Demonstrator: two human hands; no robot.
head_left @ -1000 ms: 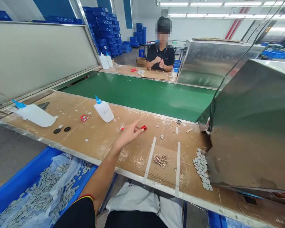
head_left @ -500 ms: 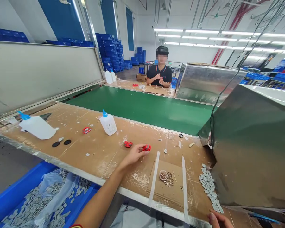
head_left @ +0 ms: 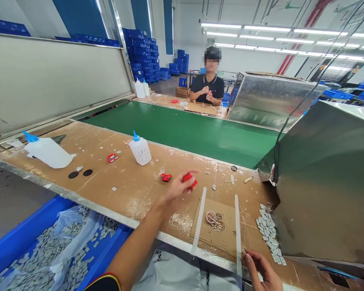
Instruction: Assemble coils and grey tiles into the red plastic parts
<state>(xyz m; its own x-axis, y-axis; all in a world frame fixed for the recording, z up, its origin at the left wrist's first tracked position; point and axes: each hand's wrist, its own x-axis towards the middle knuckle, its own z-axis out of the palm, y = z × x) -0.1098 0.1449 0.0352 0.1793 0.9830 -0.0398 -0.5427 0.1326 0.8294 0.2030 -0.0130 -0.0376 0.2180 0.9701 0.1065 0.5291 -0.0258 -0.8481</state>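
My left hand (head_left: pixel 178 186) is raised over the middle of the bench, its fingers closed around a small red plastic part (head_left: pixel 190 181), slightly blurred. Just left of it on the board lies another red part (head_left: pixel 166 177), and farther left a third red part (head_left: pixel 112 158) with grey patches. At the near edge, right of the taped cardboard pad (head_left: pixel 221 238), my right hand (head_left: pixel 262 271) has thumb and forefinger together; what is between them I cannot make out. A small round cup (head_left: pixel 210 217) rests on the pad. Thin grey pieces (head_left: pixel 267 232) lie in a pile beyond my right hand.
White bottles with blue nozzles, one upright (head_left: pixel 140 152) and one tipped (head_left: pixel 50 152), are on the bench. Behind runs a green belt (head_left: pixel 182 129); a co-worker (head_left: pixel 208 87) sits across it. A metal hood (head_left: pixel 324 186) bounds the right. A blue bin (head_left: pixel 21 231) sits lower left.
My left hand has lifted the red part off the board and turned it. My right hand has moved left and up, away from the grey pile. The camera view has shifted slightly.
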